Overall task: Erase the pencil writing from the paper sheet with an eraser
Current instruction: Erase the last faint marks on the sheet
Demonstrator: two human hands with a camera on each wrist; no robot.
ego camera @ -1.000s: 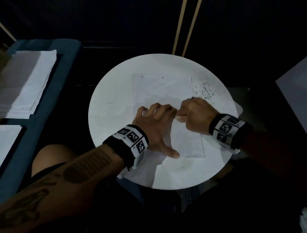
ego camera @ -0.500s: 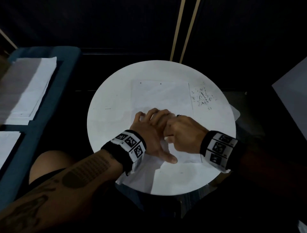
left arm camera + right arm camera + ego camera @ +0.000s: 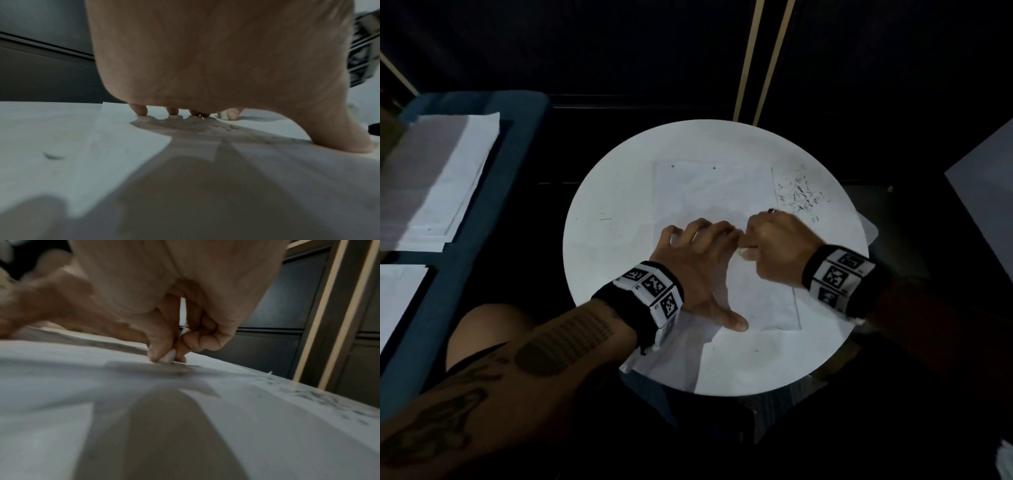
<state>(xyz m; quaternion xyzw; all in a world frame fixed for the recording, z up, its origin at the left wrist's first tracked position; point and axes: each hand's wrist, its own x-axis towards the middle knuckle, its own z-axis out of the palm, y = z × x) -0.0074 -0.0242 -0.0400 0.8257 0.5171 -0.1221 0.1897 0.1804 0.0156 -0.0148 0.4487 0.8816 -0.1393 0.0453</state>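
Paper: white rectangular paper sheet (image 3: 709, 192), flat under my spread left hand (image 3: 698, 263).
Eraser: small white block eraser (image 3: 169, 358), pinched in my right hand (image 3: 774, 246), tip on the sheet.

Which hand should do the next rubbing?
Right. The right hand pinches the eraser down on the paper sheet, while the left hand presses the sheet flat.

A round white tabletop (image 3: 619, 260) sits against a dark wall with two pale upright strips (image 3: 763, 58). Dark crumbs (image 3: 799, 193) lie scattered on its far right side. To the left, stacked white sheets (image 3: 438, 178) rest on a blue seat (image 3: 482, 192).
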